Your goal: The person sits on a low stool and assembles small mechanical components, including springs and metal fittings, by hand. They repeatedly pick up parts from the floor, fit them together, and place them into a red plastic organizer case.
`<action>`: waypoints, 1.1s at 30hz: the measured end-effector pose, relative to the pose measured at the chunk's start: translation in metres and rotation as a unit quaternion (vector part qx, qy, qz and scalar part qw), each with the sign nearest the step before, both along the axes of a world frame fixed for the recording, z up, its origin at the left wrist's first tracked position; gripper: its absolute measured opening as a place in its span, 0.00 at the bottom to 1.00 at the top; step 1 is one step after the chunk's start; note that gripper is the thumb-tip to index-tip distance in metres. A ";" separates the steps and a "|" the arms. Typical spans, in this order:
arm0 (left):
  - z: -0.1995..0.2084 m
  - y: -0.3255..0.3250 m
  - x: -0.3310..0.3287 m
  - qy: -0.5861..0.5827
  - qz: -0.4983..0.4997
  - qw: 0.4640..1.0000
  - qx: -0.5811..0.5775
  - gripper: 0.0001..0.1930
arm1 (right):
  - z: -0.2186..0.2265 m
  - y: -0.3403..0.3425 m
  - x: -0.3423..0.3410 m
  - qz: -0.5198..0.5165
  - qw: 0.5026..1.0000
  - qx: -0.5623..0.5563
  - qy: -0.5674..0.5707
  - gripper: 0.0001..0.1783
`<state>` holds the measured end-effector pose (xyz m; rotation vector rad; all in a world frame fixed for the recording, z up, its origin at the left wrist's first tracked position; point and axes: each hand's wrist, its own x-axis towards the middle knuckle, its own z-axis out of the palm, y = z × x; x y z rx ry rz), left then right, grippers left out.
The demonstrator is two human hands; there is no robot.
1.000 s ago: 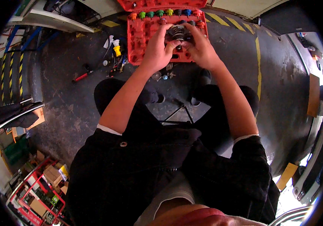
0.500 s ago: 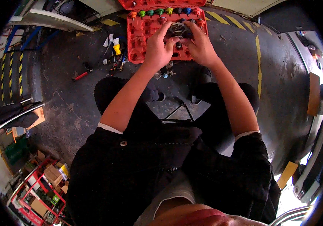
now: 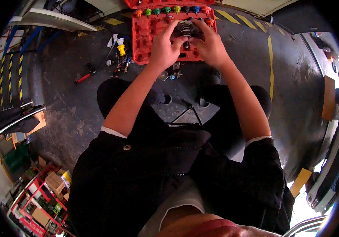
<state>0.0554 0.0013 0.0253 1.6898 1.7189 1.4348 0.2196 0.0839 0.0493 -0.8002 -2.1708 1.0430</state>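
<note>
Left hand (image 3: 165,46) and right hand (image 3: 212,46) both gripping a dark round part (image 3: 185,30), above an open red case (image 3: 141,42), colored caps (image 3: 167,10) along its far side, yellow bottle (image 3: 121,49) on the floor (image 3: 66,98) nearby

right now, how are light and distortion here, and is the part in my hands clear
All head view: yellow floor line bows toward the rim; glare whites out the lower right; black jacket sinks into shadow; dark ringed part between left hand and right hand shows little fine detail.
</note>
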 end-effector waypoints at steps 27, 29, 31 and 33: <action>0.008 0.002 -0.015 -0.191 -0.121 0.969 -0.101 0.29 | 0.000 0.003 0.010 0.020 0.995 0.095 0.010 0.34; 0.009 0.003 -0.015 -0.185 -0.113 0.972 -0.085 0.30 | 0.004 0.003 0.011 0.025 0.996 0.057 0.057 0.33; 0.008 0.003 -0.017 -0.139 -0.093 0.984 -0.066 0.30 | 0.005 0.004 0.012 0.023 0.995 0.016 0.094 0.31; 0.006 0.003 -0.019 -0.051 -0.061 0.996 -0.042 0.31 | 0.002 0.009 0.013 0.017 0.992 -0.029 0.121 0.29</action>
